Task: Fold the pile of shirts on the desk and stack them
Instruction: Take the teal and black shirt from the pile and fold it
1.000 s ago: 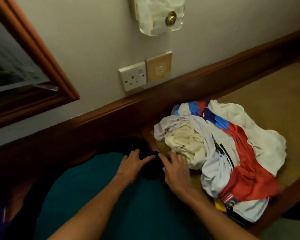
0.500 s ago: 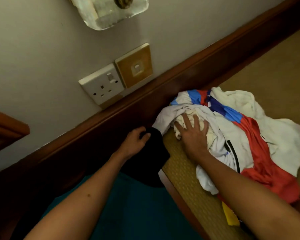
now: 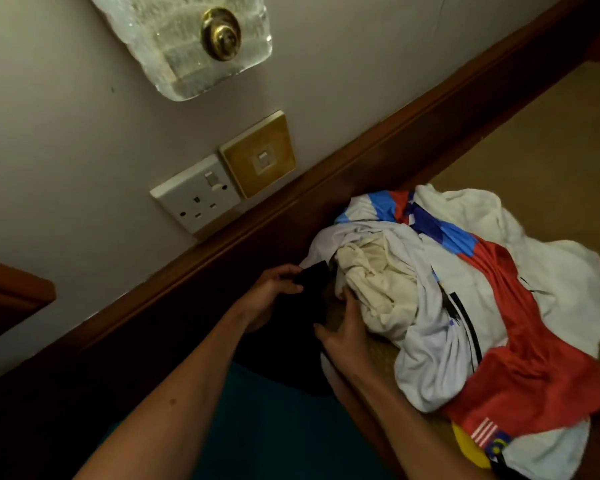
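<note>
Pile of shirts [image 3: 465, 306] heaped on desk [image 3: 551, 140], unfolded: white, cream, red and blue fabrics tangled; lower edge of pile cut off by frame. Black shirt [image 3: 302, 327] at pile's left edge, dark, outline hard to make out. Left hand [image 3: 274, 292] pinches black shirt's upper edge. Right hand [image 3: 343, 334] at pile's left edge, fingers straight against cream fabric, fingertips hidden under it. Teal cloth [image 3: 257, 427] below black shirt. Wall socket [image 3: 194, 199] and brass switch plate [image 3: 257, 154] above-left of pile.
</note>
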Available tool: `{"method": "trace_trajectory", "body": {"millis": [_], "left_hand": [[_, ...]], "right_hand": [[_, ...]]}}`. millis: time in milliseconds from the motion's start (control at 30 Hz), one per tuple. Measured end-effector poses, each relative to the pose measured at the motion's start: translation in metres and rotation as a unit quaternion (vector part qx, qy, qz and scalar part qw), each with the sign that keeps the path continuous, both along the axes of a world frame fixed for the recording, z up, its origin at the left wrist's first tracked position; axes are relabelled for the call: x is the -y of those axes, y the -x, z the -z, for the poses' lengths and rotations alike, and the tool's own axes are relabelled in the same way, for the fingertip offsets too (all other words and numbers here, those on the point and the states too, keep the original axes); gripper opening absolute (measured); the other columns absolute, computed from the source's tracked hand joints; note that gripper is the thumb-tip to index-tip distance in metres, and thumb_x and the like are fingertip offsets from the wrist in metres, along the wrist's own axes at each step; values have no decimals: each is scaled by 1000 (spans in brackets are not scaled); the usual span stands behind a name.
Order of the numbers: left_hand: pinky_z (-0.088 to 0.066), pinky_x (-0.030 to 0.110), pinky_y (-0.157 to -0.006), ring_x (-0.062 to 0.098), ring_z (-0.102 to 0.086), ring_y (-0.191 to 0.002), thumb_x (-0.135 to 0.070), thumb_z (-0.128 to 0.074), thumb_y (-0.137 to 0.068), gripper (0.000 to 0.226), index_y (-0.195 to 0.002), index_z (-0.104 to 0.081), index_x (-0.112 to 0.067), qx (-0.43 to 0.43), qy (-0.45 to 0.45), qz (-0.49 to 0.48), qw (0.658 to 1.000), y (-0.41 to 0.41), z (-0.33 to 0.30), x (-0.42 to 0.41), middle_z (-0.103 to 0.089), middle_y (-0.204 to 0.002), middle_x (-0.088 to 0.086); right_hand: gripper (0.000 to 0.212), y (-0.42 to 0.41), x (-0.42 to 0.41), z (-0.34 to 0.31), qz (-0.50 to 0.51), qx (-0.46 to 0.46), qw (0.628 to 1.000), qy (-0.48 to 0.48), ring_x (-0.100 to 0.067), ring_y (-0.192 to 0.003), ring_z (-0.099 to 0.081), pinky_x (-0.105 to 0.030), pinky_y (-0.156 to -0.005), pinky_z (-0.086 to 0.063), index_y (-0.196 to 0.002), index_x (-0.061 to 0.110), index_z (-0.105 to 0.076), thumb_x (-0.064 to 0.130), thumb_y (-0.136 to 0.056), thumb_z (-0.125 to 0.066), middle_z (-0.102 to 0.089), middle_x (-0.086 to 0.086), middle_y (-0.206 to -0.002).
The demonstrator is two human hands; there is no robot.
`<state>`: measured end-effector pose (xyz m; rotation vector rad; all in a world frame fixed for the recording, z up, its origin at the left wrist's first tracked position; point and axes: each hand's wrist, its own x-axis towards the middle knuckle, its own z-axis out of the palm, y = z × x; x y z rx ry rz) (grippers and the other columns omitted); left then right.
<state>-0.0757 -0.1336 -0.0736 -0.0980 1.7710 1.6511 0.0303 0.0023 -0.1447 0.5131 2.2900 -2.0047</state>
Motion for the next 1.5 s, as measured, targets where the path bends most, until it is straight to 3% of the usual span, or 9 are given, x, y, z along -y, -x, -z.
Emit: {"method": "trace_trajectory", "body": {"millis": [233, 333, 433, 567, 867, 1100, 1300, 1400, 1500], "left_hand": [[-52, 30, -75, 20, -66, -84, -1, -61, -65, 33, -98, -61, -7, 64, -69, 43, 995, 5, -9, 5, -67, -90, 8], [-49, 34, -82, 23, -65, -89, 1, -59, -66, 38, -103, -61, -7, 109, -100, 56, 987, 6, -9, 7, -66, -96, 11], [-48, 37, -85, 25, -64, -92, 3, -58, -66, 44, -109, -60, -7, 142, -125, 50, 981, 5, -9, 10, -66, -101, 12], [-52, 35, -83, 25, -66, -94, 8, -59, -69, 44, -110, -61, -9, 113, -98, 33, 988, 7, -10, 11, -69, -101, 11], [-46, 12, -71, 6, -57, -85, 17, -63, -75, 40, -101, -61, -14, -165, 199, 11, 966, 23, 22, -20, -62, -93, -1], [-48, 25, -81, 16, -63, -95, -6, -67, -81, 20, -94, -61, -19, -247, 309, 43, 918, 22, 46, -32, -67, -98, 2], [-47, 40, -93, 20, -54, -108, -13, -64, -89, 31, -120, -59, -13, -347, 374, -62, 858, -51, 42, 9, -59, -118, 7], [-48, 46, -88, 27, -50, -113, -18, -62, -90, 30, -120, -59, -17, -311, 473, -58, 823, -106, 57, 38, -56, -122, 10], [-48, 47, -91, 26, -45, -123, -27, -59, -93, 36, -128, -54, -18, -264, 516, 5, 815, -134, 66, 57, -50, -135, 10]], "right_hand": [[14, 14, -16, -11, -64, 54, 996, 29, 9, -81, -59, -13, -76, -42, -83, 10, -64, -4, -83, -69, -62, 3, -85], [24, 7, -13, -6, -25, 94, 970, 223, -18, -99, -66, -25, -82, -51, -104, 11, -64, 2, -83, -71, -69, -8, -102], [51, 1, -5, -3, 17, 156, 860, 486, -31, -104, -65, -38, -84, -52, -130, 17, -57, 4, -81, -64, -65, -14, -124], [50, -3, -5, -7, 33, 170, 844, 508, -30, -103, -65, -34, -83, -52, -130, 9, -59, -3, -82, -60, -67, -15, -121], [28, -41, -26, -1, 175, 77, 979, 74, -12, -89, -70, -34, -75, -59, -105, 22, -65, 3, -86, -70, -72, 4, -100], [32, -56, -25, 21, 201, 98, 975, 2, -26, -71, -69, -42, -64, -59, -111, 19, -55, 12, -85, -73, -68, -10, -95], [48, -89, -14, 5, 141, 28, 965, -220, -25, -113, -48, -34, -94, -43, -125, 6, -51, 9, -82, -71, -51, -13, -121], [31, -76, 6, -12, 20, -60, 956, -287, -21, -102, -51, -35, -84, -46, -118, 12, -57, 17, -88, -62, -53, -7, -115], [29, -35, 17, -3, -186, -137, 877, -421, -28, -101, -60, -40, -75, -54, -108, 14, -66, 19, -80, -64, -63, -8, -112]]}}
